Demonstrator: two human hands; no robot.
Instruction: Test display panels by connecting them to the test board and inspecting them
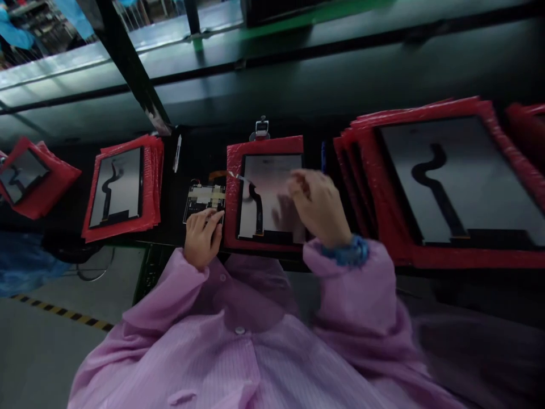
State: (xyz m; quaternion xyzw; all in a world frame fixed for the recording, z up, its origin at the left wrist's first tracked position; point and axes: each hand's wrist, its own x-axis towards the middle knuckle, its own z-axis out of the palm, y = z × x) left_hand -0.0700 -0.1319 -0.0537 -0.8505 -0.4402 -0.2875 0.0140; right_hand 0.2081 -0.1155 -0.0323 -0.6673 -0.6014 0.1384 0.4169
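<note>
In the head view, my left hand (pixel 202 238) rests with its fingers stretched out over the lower edge of a small circuit board (pixel 206 197). An orange flat ribbon (pixel 218 175) runs from the board towards a display panel (pixel 276 176). This panel lies on a red foam sheet (pixel 233 224), its curved black flex cable (pixel 258 211) on top. Above the panel's right side is my right hand (pixel 321 204), with fingers curled and pinched together. Whatever those fingertips may hold cannot be made out. A blue band (pixel 347 251) circles the right wrist.
Red-wrapped panels stand in a stack (pixel 153 193) to the left and a larger stack (pixel 400 255) to the right. A white pen (pixel 177 153), a blue pen (pixel 323 157) and a small metal counter (pixel 261 129) lie on the dark bench. A metal ledge (pixel 272 94) runs behind.
</note>
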